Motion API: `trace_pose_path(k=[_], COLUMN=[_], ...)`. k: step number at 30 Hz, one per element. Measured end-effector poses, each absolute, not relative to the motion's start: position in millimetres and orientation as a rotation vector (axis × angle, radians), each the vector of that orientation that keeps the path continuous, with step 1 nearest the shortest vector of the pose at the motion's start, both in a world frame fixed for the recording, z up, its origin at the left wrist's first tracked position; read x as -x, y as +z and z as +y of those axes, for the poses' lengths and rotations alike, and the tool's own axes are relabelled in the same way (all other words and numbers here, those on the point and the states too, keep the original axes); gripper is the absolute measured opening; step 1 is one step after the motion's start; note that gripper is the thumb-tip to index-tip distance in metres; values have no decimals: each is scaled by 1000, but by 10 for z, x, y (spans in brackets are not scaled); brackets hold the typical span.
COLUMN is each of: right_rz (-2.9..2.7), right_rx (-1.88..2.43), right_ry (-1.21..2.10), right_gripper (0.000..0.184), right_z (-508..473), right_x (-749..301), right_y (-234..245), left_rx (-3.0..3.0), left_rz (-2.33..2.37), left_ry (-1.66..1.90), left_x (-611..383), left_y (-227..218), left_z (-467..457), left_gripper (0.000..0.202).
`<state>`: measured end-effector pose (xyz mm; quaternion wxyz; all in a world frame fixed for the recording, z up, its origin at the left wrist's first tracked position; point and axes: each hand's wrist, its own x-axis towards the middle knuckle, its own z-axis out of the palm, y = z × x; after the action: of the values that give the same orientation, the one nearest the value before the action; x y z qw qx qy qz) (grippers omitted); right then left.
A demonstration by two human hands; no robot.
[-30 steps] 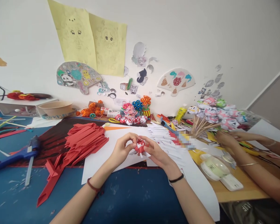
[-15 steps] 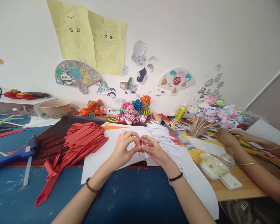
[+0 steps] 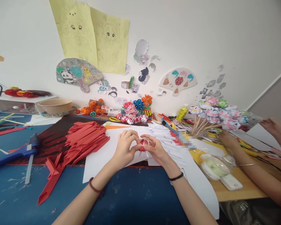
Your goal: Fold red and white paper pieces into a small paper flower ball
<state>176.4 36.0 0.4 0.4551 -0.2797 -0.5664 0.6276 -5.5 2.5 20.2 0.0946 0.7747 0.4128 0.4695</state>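
Note:
Between both hands, over a white sheet (image 3: 100, 162), is a small red-and-white folded paper piece (image 3: 144, 145), partly covered by fingers. My left hand (image 3: 126, 145) pinches its left side with thumb and forefinger. Closed around its right side is my right hand (image 3: 155, 149), fingertips pressed on the paper. A pile of folded red paper strips (image 3: 86, 137) lies left of my hands, with a red folded piece (image 3: 50, 178) trailing toward the front. Folded white paper strips (image 3: 166, 140) lie close by on the right.
A blue glue gun (image 3: 25, 150) lies far left. A paper-flower bouquet (image 3: 219, 112) is at the back right, near a yellow bottle (image 3: 182, 112). A clear bottle (image 3: 214, 167) and a white case (image 3: 231, 182) sit before another person's arm (image 3: 253, 165).
My fingers have shifted slightly around the paper piece, and more of its red face shows. The other person's far hand has moved up and right, beside a white sheet.

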Motion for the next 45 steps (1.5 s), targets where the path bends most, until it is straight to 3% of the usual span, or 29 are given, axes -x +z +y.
trace_pose_path(k=[18, 24, 36, 45], right_rz=[-1487, -1439, -1494, -1688], right_rx=[662, 608, 587, 555], right_ry=[1424, 1517, 1653, 1581], right_gripper=[53, 64, 73, 65], right_z=[330, 334, 331, 326], right_x=[-1769, -1795, -1804, -1687], right_y=[-21, -1, -38, -87], left_rx=[-2227, -2054, -2132, -2260], left_rz=[1154, 882, 953, 941], left_ry=[1460, 1440, 1271, 1165], left_x=[14, 102, 125, 52], left_y=[194, 316, 302, 309], left_z=[9, 17, 24, 2], left_gripper=[9, 10, 13, 16])
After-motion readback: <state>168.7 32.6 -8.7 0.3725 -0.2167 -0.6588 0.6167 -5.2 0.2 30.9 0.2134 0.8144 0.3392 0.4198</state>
